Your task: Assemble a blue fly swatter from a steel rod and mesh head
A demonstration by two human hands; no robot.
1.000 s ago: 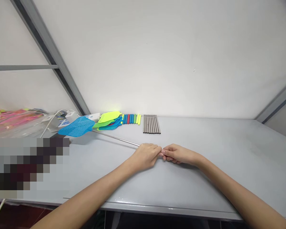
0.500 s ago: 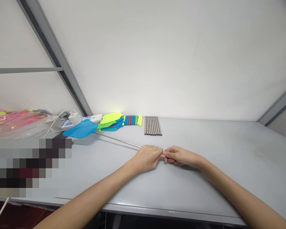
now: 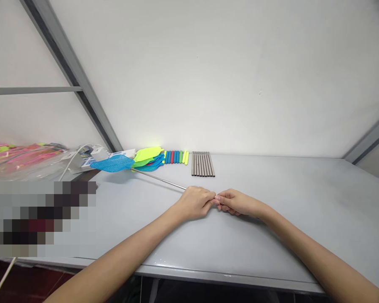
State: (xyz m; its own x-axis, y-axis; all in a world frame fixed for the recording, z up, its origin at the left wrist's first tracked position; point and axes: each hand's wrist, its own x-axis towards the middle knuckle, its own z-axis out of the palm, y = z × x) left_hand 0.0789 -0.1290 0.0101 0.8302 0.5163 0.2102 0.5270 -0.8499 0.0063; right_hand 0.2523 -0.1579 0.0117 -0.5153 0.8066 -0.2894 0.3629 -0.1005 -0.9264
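Observation:
My left hand (image 3: 197, 203) is closed round the thin metal rod of a blue fly swatter (image 3: 112, 163). The rod slants up to the left from my fist, and its mesh head is held off the table at the far left. Touching the left one, my right hand (image 3: 233, 202) pinches with thumb and forefinger at the rod's near end; the fingers hide that tip. Behind my hands, several bare metal tubes (image 3: 202, 164) lie side by side in a row. Left of them is a row of short coloured sticks (image 3: 176, 157), blue, red, green and yellow.
A pile of yellow, green and blue swatter heads (image 3: 148, 158) lies by the wall. Beside it are a white power strip (image 3: 121, 154) and a plugged-in adapter with a cable. Clear bags (image 3: 25, 162) of pink pieces fill the far left. Grey frame posts flank the grey table (image 3: 271, 252).
The blue swatter head has turned about its rod, showing a narrower face, and shifted slightly right. My hands stay together at the rod's end. The whole view has tilted a little.

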